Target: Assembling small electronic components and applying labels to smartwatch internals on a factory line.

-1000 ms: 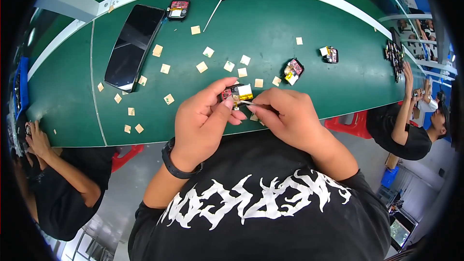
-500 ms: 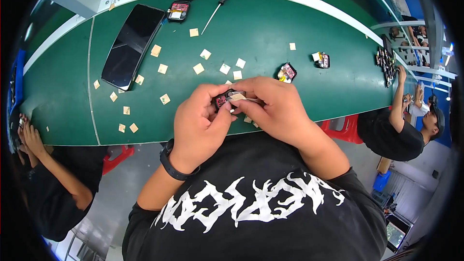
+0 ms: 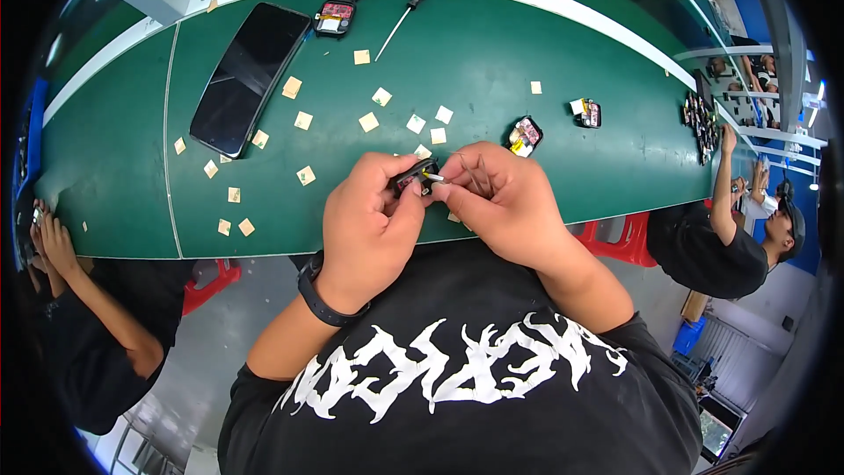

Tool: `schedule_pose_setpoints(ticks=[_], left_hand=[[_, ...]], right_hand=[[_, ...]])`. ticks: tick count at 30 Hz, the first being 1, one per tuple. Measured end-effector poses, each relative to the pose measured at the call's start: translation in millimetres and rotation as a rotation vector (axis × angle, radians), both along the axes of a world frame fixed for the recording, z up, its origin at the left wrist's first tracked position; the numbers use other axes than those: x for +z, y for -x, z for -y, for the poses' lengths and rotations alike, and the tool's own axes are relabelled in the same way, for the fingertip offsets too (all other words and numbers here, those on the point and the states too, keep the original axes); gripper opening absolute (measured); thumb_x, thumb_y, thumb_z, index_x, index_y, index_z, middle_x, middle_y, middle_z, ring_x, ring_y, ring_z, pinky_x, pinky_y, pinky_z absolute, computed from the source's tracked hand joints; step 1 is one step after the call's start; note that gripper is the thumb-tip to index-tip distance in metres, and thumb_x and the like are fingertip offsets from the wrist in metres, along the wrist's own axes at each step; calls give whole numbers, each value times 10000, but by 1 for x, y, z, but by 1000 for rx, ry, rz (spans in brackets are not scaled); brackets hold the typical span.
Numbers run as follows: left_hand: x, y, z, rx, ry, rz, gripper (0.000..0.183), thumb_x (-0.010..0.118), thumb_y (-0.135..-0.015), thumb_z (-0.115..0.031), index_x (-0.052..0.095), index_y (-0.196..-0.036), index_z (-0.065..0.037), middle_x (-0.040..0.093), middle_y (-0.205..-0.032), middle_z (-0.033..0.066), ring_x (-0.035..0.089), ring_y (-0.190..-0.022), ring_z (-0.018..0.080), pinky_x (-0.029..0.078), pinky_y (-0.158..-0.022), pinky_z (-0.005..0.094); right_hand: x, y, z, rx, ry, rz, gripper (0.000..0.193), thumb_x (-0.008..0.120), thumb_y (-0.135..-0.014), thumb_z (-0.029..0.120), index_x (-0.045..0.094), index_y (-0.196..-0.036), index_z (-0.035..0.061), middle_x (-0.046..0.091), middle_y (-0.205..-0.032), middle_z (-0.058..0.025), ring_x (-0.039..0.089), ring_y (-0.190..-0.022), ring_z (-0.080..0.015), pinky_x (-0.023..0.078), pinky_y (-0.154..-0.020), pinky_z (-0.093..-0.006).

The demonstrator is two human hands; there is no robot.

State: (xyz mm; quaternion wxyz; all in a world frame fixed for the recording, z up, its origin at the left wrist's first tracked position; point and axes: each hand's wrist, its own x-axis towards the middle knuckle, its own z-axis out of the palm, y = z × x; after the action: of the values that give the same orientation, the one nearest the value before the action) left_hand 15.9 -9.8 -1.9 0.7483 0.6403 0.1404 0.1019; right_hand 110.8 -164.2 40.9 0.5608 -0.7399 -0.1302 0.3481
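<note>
My left hand [image 3: 365,211] is closed around a small black device casing [image 3: 406,181] with a red circuit board inside, held above the near part of the table. My right hand [image 3: 505,207] is closed, with thin metal tweezers [image 3: 476,174] lodged among its fingers. Its thumb and fingertip meet at a small whitish piece with a yellow bit [image 3: 434,176] at the casing's right side. Fingers partly hide this piece, and I cannot tell whether it is attached. Beyond my right hand lies another open casing [image 3: 525,135] with a red board.
Several tan and white square pads [image 3: 368,122] lie scattered over the green table [image 3: 615,167]. A phone [image 3: 251,79], two open casings [image 3: 335,18] and a screwdriver [image 3: 409,13] lie farther off. Another casing [image 3: 586,113] sits to the right. People work at both sides.
The tan square that showed between my fingers at the casing is out of sight there. My right fingers have shifted, and the tweezers now point up and away. A whitish piece shows at the casing.
</note>
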Motion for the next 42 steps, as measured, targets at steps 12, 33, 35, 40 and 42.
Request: schedule_pose_setpoints(ticks=[12, 33, 35, 40, 42], left_hand=[[0, 1, -4, -51, 9, -5, 197, 538, -1011, 83, 538, -1208, 65, 682, -1133, 137, 683, -1000, 141, 581, -909, 302], [-2, 4, -10, -68, 223, 59, 234, 526, -1016, 70, 530, -1248, 41, 669, -1183, 145, 673, -1078, 189, 592, -928, 349], [-1, 4, -10, -82, 222, 59, 241, 529, -1015, 65, 530, -1255, 40, 668, -1182, 145, 673, -1080, 191, 593, -923, 349], [-2, 4, -10, -74, 249, 90, 228, 520, -1026, 44, 540, -1250, 80, 671, -1180, 138, 677, -1046, 151, 582, -919, 309], [2, 3, -10, -71, 274, 80, 242, 521, -1025, 44, 542, -1264, 72, 669, -1185, 133, 673, -1051, 148, 579, -924, 307]], right_hand=[[2, -2, -11, -87, 26, -91, 127, 728, -963, 102, 733, -991, -22, 737, -843, 2, 556, -684, -21, 448, -586, -207], [-8, -14, -17, -41, 18, -61, 185, 792, -905, 85, 647, -991, 8, 520, -644, 58, 464, -585, -11, 380, -497, -218], [-17, -21, -13, -10, -38, -76, 184, 793, -904, 89, 649, -991, 14, 513, -636, 63, 457, -585, -9, 372, -494, -214], [-14, -21, -16, 41, -77, -102, 185, 797, -907, 106, 645, -977, 26, 511, -630, 69, 439, -586, -5, 373, -498, -207], [-11, -19, -17, 39, -52, -106, 168, 778, -928, 110, 635, -950, 25, 540, -646, 65, 473, -586, -13, 383, -512, -209]])
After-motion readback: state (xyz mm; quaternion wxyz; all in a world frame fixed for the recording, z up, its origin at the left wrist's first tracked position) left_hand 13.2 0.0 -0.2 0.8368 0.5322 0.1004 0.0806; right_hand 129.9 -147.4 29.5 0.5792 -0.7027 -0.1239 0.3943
